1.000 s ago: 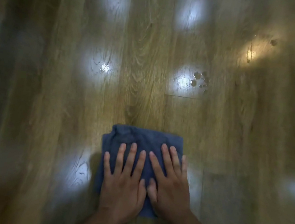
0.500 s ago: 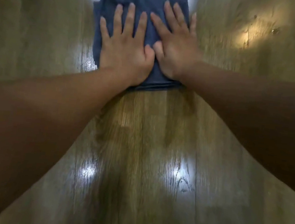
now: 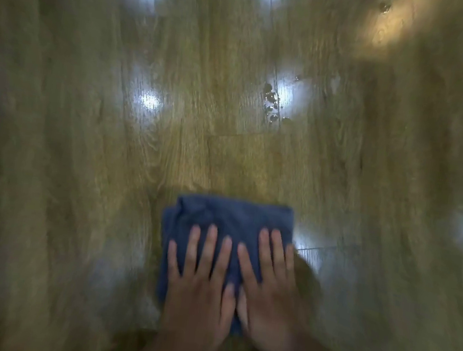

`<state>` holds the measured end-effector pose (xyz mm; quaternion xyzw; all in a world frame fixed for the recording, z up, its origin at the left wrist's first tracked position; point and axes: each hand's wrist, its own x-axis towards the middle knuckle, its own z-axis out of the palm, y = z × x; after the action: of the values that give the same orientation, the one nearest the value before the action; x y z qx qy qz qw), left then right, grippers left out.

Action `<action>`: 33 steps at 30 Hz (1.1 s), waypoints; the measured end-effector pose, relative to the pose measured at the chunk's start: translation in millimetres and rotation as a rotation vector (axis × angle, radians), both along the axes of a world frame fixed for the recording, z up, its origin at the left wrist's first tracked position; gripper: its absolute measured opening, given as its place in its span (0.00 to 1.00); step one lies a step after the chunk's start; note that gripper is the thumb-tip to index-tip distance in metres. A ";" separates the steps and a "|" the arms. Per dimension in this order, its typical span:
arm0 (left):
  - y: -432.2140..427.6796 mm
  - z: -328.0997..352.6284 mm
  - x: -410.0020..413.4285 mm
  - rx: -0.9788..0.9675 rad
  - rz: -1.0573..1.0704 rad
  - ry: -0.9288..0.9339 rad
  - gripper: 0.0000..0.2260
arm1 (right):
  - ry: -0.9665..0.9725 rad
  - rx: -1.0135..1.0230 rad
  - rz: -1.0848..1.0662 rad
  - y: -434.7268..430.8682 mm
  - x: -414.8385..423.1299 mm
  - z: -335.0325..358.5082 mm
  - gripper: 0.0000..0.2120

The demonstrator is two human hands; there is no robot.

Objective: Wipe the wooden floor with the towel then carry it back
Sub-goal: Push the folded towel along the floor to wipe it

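A folded blue towel (image 3: 234, 216) lies flat on the wooden floor (image 3: 81, 157), low in the middle of the head view. My left hand (image 3: 199, 288) presses palm-down on its left half with the fingers spread. My right hand (image 3: 271, 291) presses on the right half beside it, thumbs touching. Both forearms enter from the bottom edge. The near edge of the towel is hidden under my palms. The picture is blurred by motion.
A cluster of water drops (image 3: 272, 104) sits on the planks ahead of the towel, slightly right. Another small drop (image 3: 385, 7) shows at the far right top. Bright light reflections dot the glossy floor.
Half a second ago my arms were stretched out with the towel pushed far forward. Now the towel and both hands are drawn back close to me.
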<state>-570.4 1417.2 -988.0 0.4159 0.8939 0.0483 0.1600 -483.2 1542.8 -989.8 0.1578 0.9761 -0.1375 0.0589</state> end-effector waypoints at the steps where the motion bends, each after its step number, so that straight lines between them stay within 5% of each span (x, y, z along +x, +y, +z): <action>1: -14.8 -2.9 23.2 -0.010 -0.025 0.005 0.36 | 0.005 0.011 0.004 -13.8 26.6 -4.5 0.36; 16: -15.0 -7.3 33.1 -0.020 -0.010 0.033 0.33 | 0.136 -0.023 0.002 -11.0 34.2 -21.1 0.30; 24: -9.7 3.5 22.5 0.014 0.021 0.001 0.31 | 0.052 -0.027 -0.026 -10.9 29.5 -8.8 0.31; 29: -18.8 5.3 -18.2 0.057 -0.239 0.113 0.28 | -0.001 -0.045 -0.041 -14.3 29.8 2.7 0.32; 33: -22.3 -3.3 -2.4 0.028 -0.221 0.058 0.29 | -0.069 -0.043 -0.061 -16.0 40.7 6.6 0.33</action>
<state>-572.8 1394.9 -991.3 0.5154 0.8461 0.0308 0.1325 -442.5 1526.8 -983.2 0.1906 0.9651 -0.1546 0.0915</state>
